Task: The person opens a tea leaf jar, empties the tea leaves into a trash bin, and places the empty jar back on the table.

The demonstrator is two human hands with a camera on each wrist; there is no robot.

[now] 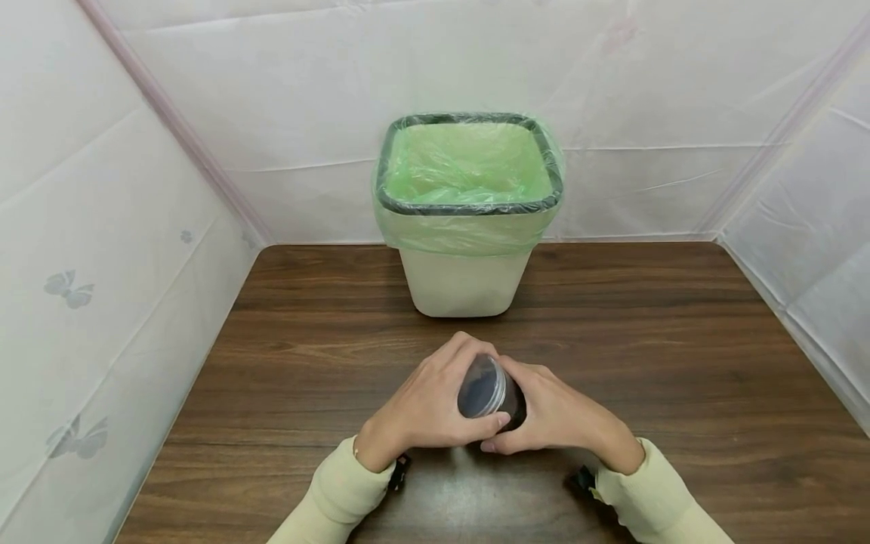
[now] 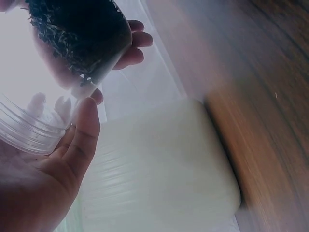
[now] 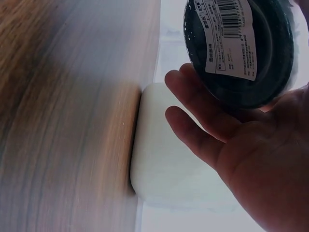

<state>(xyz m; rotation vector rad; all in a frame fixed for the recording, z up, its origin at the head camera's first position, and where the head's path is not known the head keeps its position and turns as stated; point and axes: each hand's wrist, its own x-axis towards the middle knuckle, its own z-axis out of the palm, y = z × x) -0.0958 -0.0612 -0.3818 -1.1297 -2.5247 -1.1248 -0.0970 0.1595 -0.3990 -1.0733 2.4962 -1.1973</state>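
Clear plastic forms the jar [image 1: 479, 387], held tilted above the table [image 1: 299, 393] in front of the bin [image 1: 465, 283]. Step in hand, as I judge it: a two-handed hold. My left hand [image 1: 431, 397] is curled round the ribbed end [image 2: 34, 129], my right hand [image 1: 560, 412] round the base [image 3: 273, 53]; the next move seems to call for steady, opposed grips.
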